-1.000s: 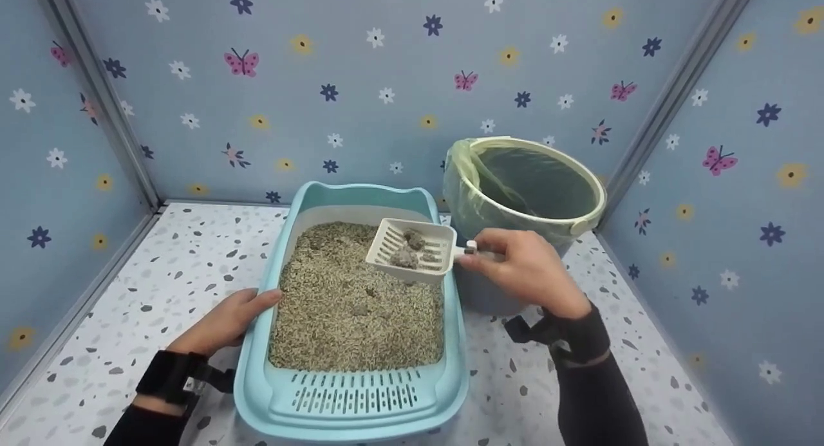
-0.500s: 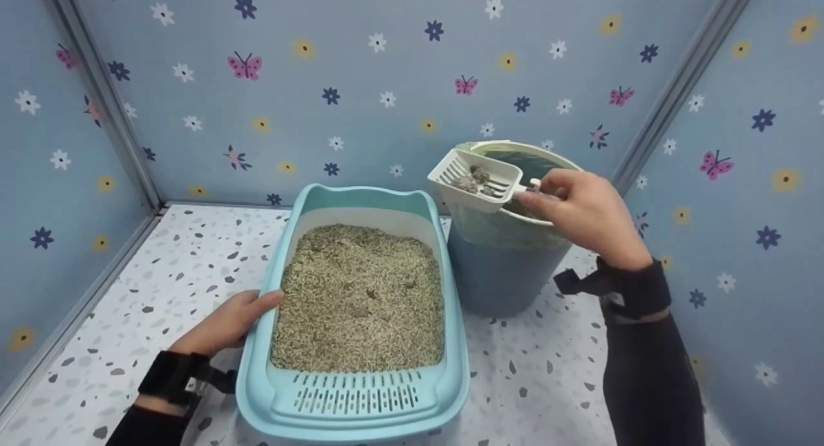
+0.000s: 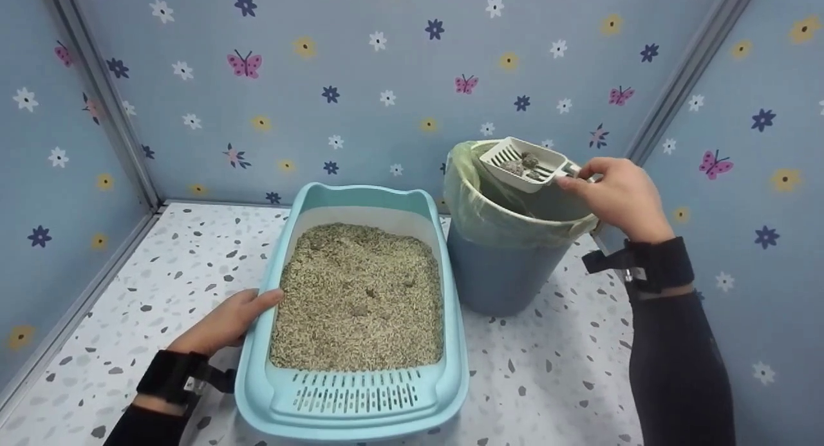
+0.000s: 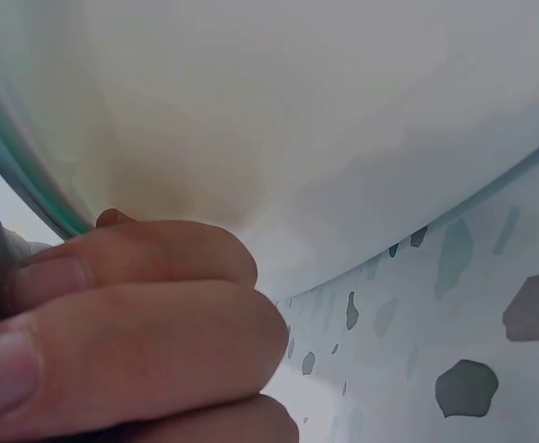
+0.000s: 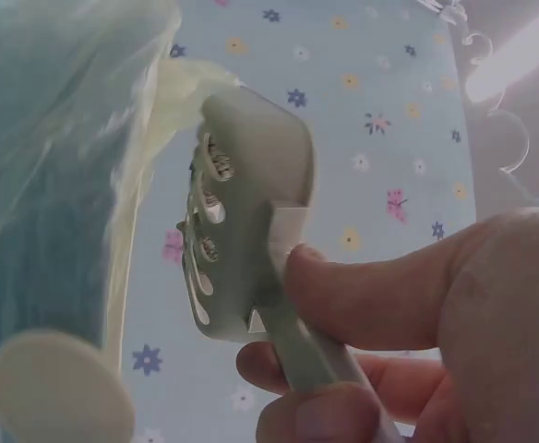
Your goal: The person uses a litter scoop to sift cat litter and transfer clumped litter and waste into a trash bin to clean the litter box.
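My right hand (image 3: pixel 621 192) grips the short handle of a white slotted litter scoop (image 3: pixel 541 182), also seen from below in the right wrist view, the scoop's underside (image 5: pixel 260 175) facing the camera. Several grey clumps (image 3: pixel 518 166) lie in the scoop, which hangs over the mouth of the bin (image 3: pixel 508 278). My left hand (image 3: pixel 225 320) holds the left rim of a light blue litter box (image 3: pixel 351 420). Its thumb lies on top of the rim, and in the left wrist view the curled fingers (image 4: pixel 149 341) sit outside, beneath it. Beige granular litter (image 3: pixel 354 311) fills the box.
A pale yellow-green bag (image 3: pixel 467 188) lines the grey-blue bin, which stands close to the box's right side. White speckled flooring (image 3: pixel 206 240) lies under both. Blue flowered panels (image 3: pixel 360 66) enclose the back and sides.
The right hand has carried the loaded scoop from above the litter box, rightward and away from me, to over the bin. My left hand stays on the rim.
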Motion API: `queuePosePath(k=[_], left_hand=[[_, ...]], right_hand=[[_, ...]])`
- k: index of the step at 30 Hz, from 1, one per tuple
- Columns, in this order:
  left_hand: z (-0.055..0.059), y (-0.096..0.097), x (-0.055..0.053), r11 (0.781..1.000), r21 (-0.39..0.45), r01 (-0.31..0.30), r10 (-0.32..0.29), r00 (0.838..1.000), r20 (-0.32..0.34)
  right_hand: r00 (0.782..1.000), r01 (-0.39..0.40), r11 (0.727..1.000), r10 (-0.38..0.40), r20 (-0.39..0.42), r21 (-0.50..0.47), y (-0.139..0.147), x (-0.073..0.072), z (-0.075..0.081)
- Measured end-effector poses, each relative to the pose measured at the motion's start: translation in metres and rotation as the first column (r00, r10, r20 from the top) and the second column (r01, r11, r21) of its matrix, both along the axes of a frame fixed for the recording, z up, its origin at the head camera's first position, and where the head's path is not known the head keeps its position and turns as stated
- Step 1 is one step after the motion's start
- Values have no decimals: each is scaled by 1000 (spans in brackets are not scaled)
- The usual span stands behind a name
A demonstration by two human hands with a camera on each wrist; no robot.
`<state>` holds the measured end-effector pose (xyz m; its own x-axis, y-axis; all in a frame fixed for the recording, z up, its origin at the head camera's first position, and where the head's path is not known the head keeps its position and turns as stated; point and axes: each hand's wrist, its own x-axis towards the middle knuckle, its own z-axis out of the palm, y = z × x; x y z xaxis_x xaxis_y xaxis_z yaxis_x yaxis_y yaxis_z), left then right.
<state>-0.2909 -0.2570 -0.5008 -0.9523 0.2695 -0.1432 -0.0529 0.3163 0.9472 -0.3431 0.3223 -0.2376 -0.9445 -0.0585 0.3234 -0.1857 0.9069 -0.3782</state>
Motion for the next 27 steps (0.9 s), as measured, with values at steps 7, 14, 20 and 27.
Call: queuePosePath(k=[7, 14, 20, 27], left_hand=[[2, -1, -1, 1000, 13, 3, -3, 1000, -1], [-1, 1, -2, 999, 32, 0, -1, 1000, 9], [-1, 1, -3, 999, 33, 23, -22, 1000, -10], [-1, 0, -1, 1000, 21, 19, -18, 1000, -17]], right_hand=[[997, 45, 996, -49, 56, 72, 6, -9, -2], [993, 58, 992, -69, 94, 116, 2, -13, -4], [996, 28, 988, -39, 75, 151, -4, -15, -7], [1000, 17, 973, -14, -13, 230, -10, -15, -11]])
